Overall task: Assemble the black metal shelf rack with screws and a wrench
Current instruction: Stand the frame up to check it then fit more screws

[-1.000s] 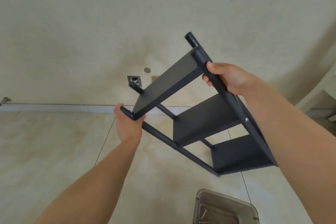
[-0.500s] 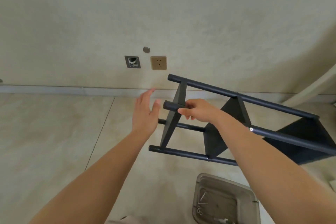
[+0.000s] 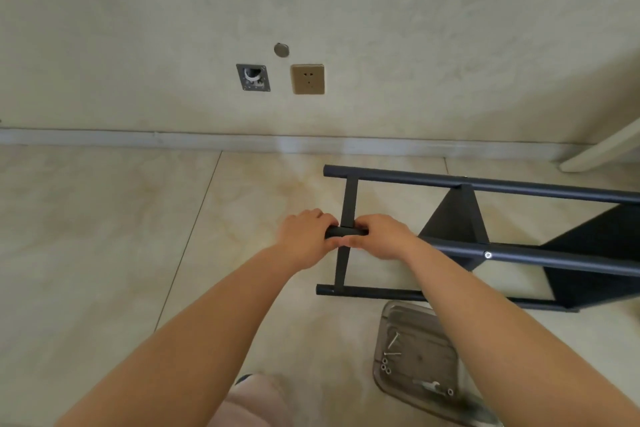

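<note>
While the black shelf rack (image 3: pixel 460 218) lies on its side on the floor, left hand (image 3: pixel 304 236) and right hand (image 3: pixel 381 236) both grip its near upper post end, probably steadying it, with the screw tray (image 3: pixel 412 319) below the right forearm.

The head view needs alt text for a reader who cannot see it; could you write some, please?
Both hands, left hand and right hand, grip one post of a black shelf rack lying sideways on the tiled floor. A clear tray with screws sits nearby.

Tiled floor (image 3: pixel 104 253); shelf rack (image 3: pixel 502 246) and clear tray (image 3: pixel 446 402) on it
</note>
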